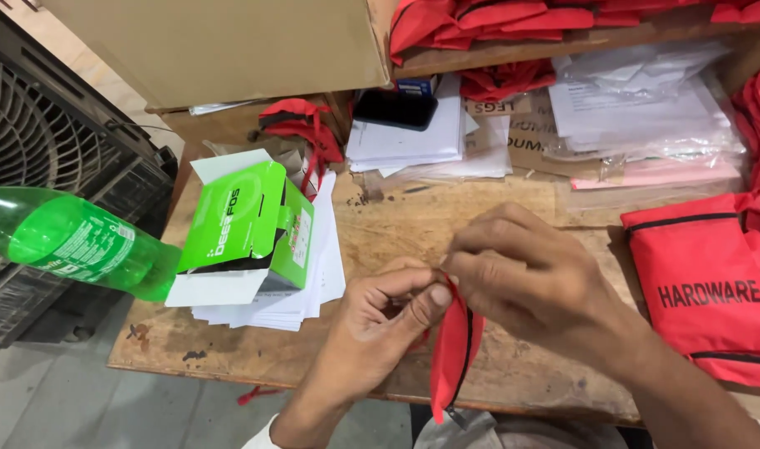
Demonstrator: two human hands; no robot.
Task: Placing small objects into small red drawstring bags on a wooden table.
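Both hands meet low over the worn wooden table (413, 224): left hand (380, 320) and right hand (521, 270) pinch the top of a small red fabric pouch with black zip trim (452, 349), which hangs limp past the table's near edge. Light, soft, best gripped at its seam. Paper stacks (301, 295) and red bags (712, 283) crowd either side.
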